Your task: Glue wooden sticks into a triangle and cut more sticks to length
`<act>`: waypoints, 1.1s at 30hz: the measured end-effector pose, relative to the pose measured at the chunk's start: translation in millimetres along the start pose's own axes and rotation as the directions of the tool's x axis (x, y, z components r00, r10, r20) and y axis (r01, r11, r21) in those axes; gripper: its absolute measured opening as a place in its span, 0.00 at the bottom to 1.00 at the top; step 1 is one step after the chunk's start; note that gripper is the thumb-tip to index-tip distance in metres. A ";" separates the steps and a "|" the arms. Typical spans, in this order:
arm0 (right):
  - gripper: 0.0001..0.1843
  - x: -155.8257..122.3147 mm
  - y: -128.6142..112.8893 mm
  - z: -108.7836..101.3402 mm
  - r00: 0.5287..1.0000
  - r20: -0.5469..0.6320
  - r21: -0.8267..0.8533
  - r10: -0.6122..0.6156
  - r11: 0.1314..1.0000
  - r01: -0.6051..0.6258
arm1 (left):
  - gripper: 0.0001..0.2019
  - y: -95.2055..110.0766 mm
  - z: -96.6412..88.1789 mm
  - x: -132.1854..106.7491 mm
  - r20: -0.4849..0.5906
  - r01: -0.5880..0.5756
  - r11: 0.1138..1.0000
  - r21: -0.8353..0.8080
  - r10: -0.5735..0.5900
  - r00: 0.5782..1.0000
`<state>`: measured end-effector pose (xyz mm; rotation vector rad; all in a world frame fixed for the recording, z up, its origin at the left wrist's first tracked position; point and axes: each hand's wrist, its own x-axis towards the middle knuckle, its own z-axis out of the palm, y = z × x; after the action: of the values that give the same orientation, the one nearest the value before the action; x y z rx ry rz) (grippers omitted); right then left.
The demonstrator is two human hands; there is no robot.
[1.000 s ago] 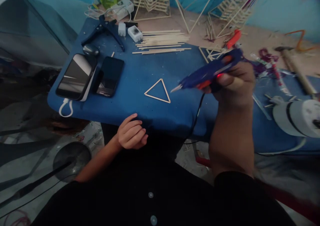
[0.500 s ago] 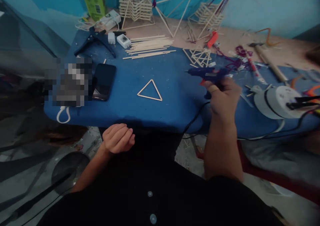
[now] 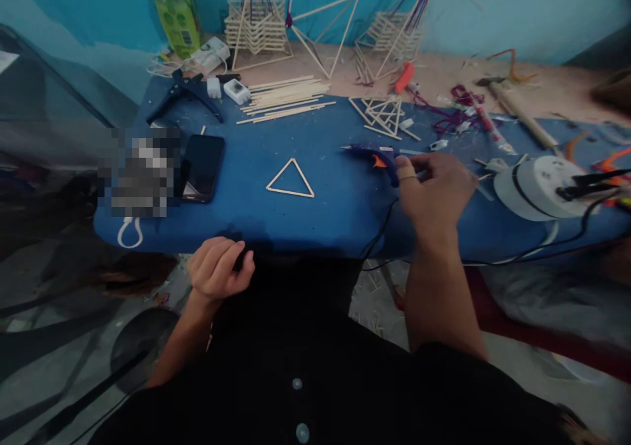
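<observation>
A blue hot glue gun (image 3: 369,150) with an orange trigger lies on its side on the blue tabletop, nozzle pointing left. My right hand (image 3: 436,188) is at its handle, thumb against or just over it, the fingers loosened and not wrapped round the grip. Near the table's front edge hovers my left hand (image 3: 219,267), fingers loosely curled, thumb apart, with nothing visible in it. A small triangle of thin wooden sticks (image 3: 290,192) lies flat between the hands, touched by neither.
Behind the triangle lie loose sticks (image 3: 286,100) and a pile of stick triangles (image 3: 382,113). A phone (image 3: 203,169) is at left; a white cable reel (image 3: 535,188) and a hammer (image 3: 522,113) are at right. The glue gun's black cord (image 3: 382,231) hangs near the front edge.
The glue gun has come down and left onto the table, and my right hand has loosened around it. My left hand has shifted slightly left, its thumb parting from the fingers.
</observation>
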<state>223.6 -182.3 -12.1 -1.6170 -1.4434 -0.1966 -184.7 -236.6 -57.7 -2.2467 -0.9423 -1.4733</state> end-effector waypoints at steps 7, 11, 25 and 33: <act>0.09 -43.6 -85.4 30.8 0.938 0.335 0.066 -0.090 0.995 0.072 | 0.29 -3.4 23.8 56.4 0.229 0.349 0.934 -0.071 -0.325 0.918; 0.14 -55.2 -104.0 48.3 0.918 0.382 0.070 -0.108 0.994 0.088 | 0.39 -12.2 48.5 81.0 0.491 0.452 0.892 -0.009 -0.390 0.779; 0.17 -55.2 -102.6 65.7 0.922 0.372 0.056 -0.106 0.994 0.091 | 0.37 -26.7 74.8 96.6 0.623 0.437 0.900 0.011 -0.348 0.701; 0.16 -52.0 -100.7 61.6 0.900 0.430 0.058 -0.070 0.997 0.050 | 0.34 -25.1 75.3 96.1 0.641 0.427 0.904 0.016 -0.337 0.690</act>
<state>95.7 -187.4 -28.2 -1.6449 -1.8201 0.1745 -123.2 -140.7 -7.0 -2.8509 -1.6431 -0.8985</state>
